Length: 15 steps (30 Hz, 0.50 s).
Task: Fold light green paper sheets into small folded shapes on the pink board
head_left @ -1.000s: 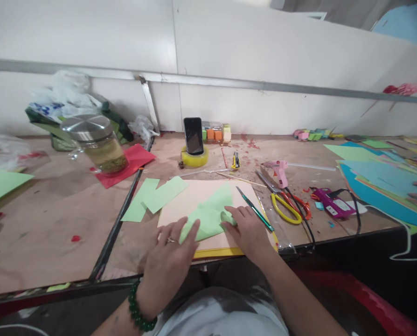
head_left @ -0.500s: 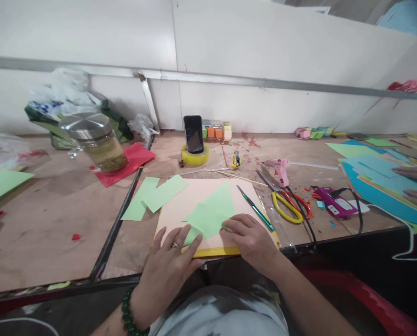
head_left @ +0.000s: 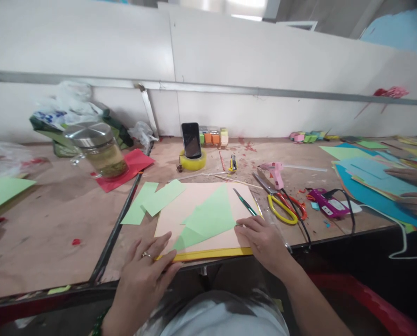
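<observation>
My left hand (head_left: 147, 266) lies with its fingers apart at the lower left corner of a stack of pale pink paper sheets (head_left: 170, 233). Light green paper (head_left: 211, 214) lies flat on the stack, its lower left tip close to my left fingertips. My right hand (head_left: 262, 240) rests over the stack's right side, fingers bent and close together, their tips by the green paper's right corner. Whether they pinch anything is hidden. A green craft knife (head_left: 244, 201) lies just above that hand, which covers its lower end.
Two green paper strips (head_left: 164, 196) lie left of the stack. Scissors (head_left: 281, 207), a pink glue gun (head_left: 275, 173) and a purple device (head_left: 329, 203) lie right. A phone (head_left: 191, 140) stands in a yellow tape roll (head_left: 192, 162). A glass jar (head_left: 105, 156) stands left; another person's hands (head_left: 413, 179) are far right.
My left hand has slid left and down off the green paper. My right hand has moved right, over the craft knife's lower end. More of the green paper shows, and the camera view has shifted slightly.
</observation>
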Tool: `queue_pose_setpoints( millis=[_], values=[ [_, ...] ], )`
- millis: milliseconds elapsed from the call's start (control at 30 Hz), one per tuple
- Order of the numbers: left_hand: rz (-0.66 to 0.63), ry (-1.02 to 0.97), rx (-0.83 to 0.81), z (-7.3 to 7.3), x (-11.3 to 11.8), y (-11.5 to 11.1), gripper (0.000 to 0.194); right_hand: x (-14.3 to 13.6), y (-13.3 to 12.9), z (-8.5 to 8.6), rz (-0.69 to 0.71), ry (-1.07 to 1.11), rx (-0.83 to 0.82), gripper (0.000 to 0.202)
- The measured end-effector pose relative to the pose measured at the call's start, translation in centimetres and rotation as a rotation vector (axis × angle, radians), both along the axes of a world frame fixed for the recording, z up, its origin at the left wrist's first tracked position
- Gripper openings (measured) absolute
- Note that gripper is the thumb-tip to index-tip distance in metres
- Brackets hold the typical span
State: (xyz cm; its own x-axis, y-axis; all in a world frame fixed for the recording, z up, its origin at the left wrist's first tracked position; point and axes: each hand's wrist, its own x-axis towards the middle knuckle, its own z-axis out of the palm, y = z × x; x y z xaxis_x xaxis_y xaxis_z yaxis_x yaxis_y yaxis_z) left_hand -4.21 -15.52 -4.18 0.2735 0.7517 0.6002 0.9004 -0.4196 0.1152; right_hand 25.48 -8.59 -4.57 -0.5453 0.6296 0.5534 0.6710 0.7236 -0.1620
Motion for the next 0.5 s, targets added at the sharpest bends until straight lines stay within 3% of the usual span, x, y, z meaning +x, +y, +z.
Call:
queue_pose_setpoints(
  millis=[67, 267, 400, 500],
  values=[
    [-0.001, -0.012, -0.054, 0.1, 0.3, 0.8, 0.025, 0.0, -0.1, -0.1, -0.009, 0.01, -0.015, 0.033],
    [0.006, -0.149, -0.183, 0.8, 1.8, 3.5, 0.044, -0.2, -0.1, -0.2, -0.021, 0.063, -0.025, 0.034],
    [-0.132, -0.169, 0.035, 2.3, 2.5, 2.7, 0.037, -0.8, -0.7, 0.4, -0.078, 0.179, 0.076, 0.037],
    [-0.213, -0.009, 0.198, 3.5, 3.2, 1.0, 0.027, -1.7, -1.3, 1.3, -0.087, 0.276, 0.236, 0.06]
  ],
)
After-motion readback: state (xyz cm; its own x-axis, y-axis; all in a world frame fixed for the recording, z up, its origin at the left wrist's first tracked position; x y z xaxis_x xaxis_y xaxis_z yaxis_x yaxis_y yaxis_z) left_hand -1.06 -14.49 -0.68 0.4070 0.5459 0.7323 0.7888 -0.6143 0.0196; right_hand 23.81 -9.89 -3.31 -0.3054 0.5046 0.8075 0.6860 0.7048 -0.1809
